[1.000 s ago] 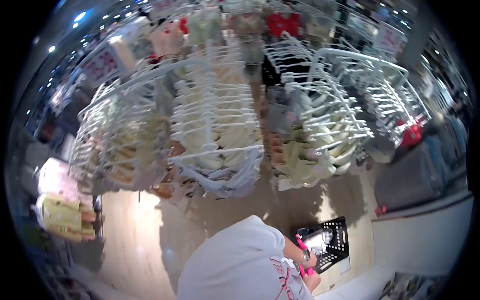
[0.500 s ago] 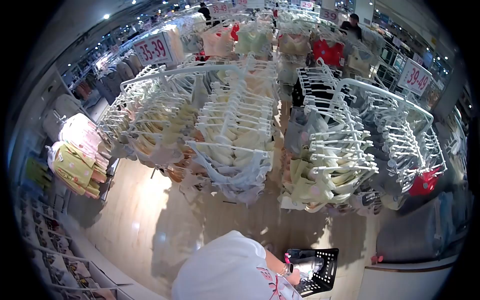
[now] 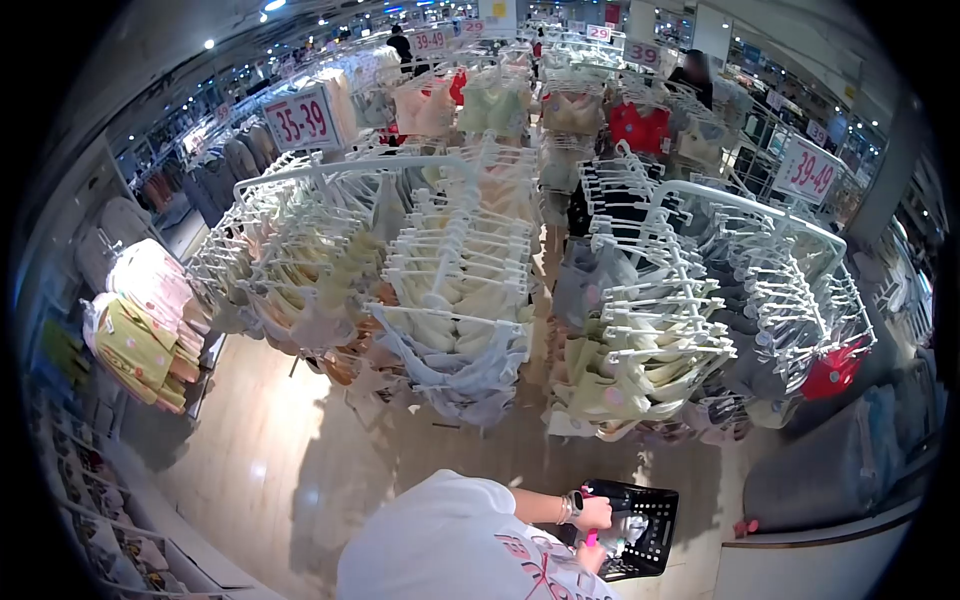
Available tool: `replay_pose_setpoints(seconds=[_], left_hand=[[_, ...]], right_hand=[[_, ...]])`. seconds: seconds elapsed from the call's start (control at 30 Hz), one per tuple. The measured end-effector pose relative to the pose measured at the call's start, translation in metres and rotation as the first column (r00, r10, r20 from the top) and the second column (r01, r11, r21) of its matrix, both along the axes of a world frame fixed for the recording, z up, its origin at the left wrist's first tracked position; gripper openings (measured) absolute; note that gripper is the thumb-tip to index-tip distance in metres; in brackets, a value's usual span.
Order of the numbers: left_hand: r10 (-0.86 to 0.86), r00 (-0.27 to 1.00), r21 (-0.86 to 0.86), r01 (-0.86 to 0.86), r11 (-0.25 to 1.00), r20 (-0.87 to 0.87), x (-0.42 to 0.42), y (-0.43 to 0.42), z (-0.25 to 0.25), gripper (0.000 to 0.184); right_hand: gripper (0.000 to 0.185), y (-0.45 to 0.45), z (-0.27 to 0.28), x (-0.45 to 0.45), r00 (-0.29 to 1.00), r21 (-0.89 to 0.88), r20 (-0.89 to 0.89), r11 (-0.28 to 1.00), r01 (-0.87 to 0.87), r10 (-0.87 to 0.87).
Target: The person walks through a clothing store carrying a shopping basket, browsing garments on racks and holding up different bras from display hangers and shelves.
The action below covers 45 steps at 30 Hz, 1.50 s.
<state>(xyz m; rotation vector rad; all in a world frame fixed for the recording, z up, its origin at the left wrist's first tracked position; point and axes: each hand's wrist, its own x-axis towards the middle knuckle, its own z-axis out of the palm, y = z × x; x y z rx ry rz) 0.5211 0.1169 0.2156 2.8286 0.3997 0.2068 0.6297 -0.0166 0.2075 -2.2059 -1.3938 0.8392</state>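
My left hand [image 3: 597,512], with a watch on its wrist, reaches over the near left part of a black perforated basket [image 3: 660,500] at the bottom. Its fingers look curled, but what they hold, if anything, is hidden. Just below it, my right hand [image 3: 590,556] is partly covered by my white shirt and closes on a small pink item [image 3: 592,538]. A shiny whitish package [image 3: 632,530] lies inside the basket. Something dark [image 3: 615,493] also lies along the basket's far side.
Racks of bras on white hangers [image 3: 460,260] stand ahead, with a second rack [image 3: 665,300] to the right. Price signs [image 3: 302,120] rise above them. Wooden floor [image 3: 250,430] lies between. A grey rolled bundle [image 3: 815,470] rests at right; a person [image 3: 692,78] stands far back.
My left hand has moved up and away from me over the basket. The right hand and the pink item near it have come into view. My head view has shifted slightly.
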Motion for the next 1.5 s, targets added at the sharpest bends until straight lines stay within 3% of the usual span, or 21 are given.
replay_pose_setpoints(seconds=[0.2, 0.33, 0.4, 0.47, 0.57, 0.6, 0.8, 0.87, 0.97, 1.07, 1.23, 1.37, 1.5], left_hand=[[0.098, 0.987, 0.011, -0.1, 0.995, 0.127, -0.018, -0.003, 0.009, 0.011], [0.137, 0.96, -0.093, -0.118, 0.989, 0.245, -0.036, -0.002, 0.019, 0.011], [0.15, 0.974, -0.25, -0.105, 0.963, 0.169, -0.048, -0.008, 0.028, 0.023], [0.167, 0.961, -0.204, -0.121, 0.972, 0.222, -0.055, -0.017, 0.025, 0.036], [0.232, 0.924, -0.357, -0.116, 0.927, 0.303, -0.063, -0.022, 0.027, 0.043], [0.229, 0.925, -0.337, -0.12, 0.934, 0.304, -0.064, -0.019, 0.027, 0.043], [0.242, 0.91, -0.261, -0.156, 0.953, 0.336, -0.071, -0.024, 0.038, 0.036], [0.236, 0.92, -0.254, -0.158, 0.954, 0.314, -0.076, -0.023, 0.037, 0.034], [0.257, 0.93, -0.225, -0.2, 0.954, 0.261, -0.082, -0.025, 0.039, 0.032], [0.276, 0.92, -0.218, -0.22, 0.951, 0.277, -0.087, -0.029, 0.032, 0.032], [0.286, 0.912, -0.223, -0.226, 0.948, 0.294, -0.102, -0.034, 0.03, 0.033], [0.281, 0.907, -0.198, -0.227, 0.954, 0.314, -0.123, -0.039, 0.028, 0.029], [0.282, 0.907, -0.235, -0.214, 0.948, 0.312, -0.144, -0.041, 0.031, 0.032]], right_hand=[[0.018, 0.01, 0.009, -0.02, 0.998, -0.034, -0.044, 0.998, 0.05, -0.051], [0.019, 0.014, 0.003, -0.022, 0.99, -0.039, -0.101, 0.995, 0.09, -0.094], [0.019, 0.01, -0.001, -0.022, 0.994, -0.032, -0.072, 0.997, 0.075, -0.077], [0.018, 0.007, 0.001, -0.029, 0.994, 0.019, -0.035, 0.995, 0.103, -0.102], [0.018, 0.01, 0.027, -0.041, 0.979, -0.011, -0.135, 0.988, 0.154, -0.154], [0.018, 0.01, 0.015, -0.039, 0.994, 0.001, -0.019, 0.994, 0.11, -0.11], [0.019, 0.01, 0.022, -0.052, 0.993, 0.026, -0.043, 0.994, 0.107, -0.106], [0.018, 0.01, 0.028, -0.057, 0.988, -0.031, -0.101, 0.993, 0.117, -0.12], [0.018, 0.009, 0.026, -0.062, 0.984, 0.023, -0.151, 0.995, 0.097, -0.092], [0.019, 0.006, 0.006, -0.062, 0.975, -0.068, -0.179, 0.991, 0.118, -0.128], [0.018, -0.002, -0.022, -0.067, 0.991, 0.008, -0.089, 0.995, 0.1, -0.098], [0.018, -0.005, 0.005, -0.096, 0.997, 0.062, -0.032, 0.996, 0.066, -0.064], [0.02, -0.007, 0.013, -0.114, 0.996, -0.034, -0.064, 0.998, 0.056, -0.058]])
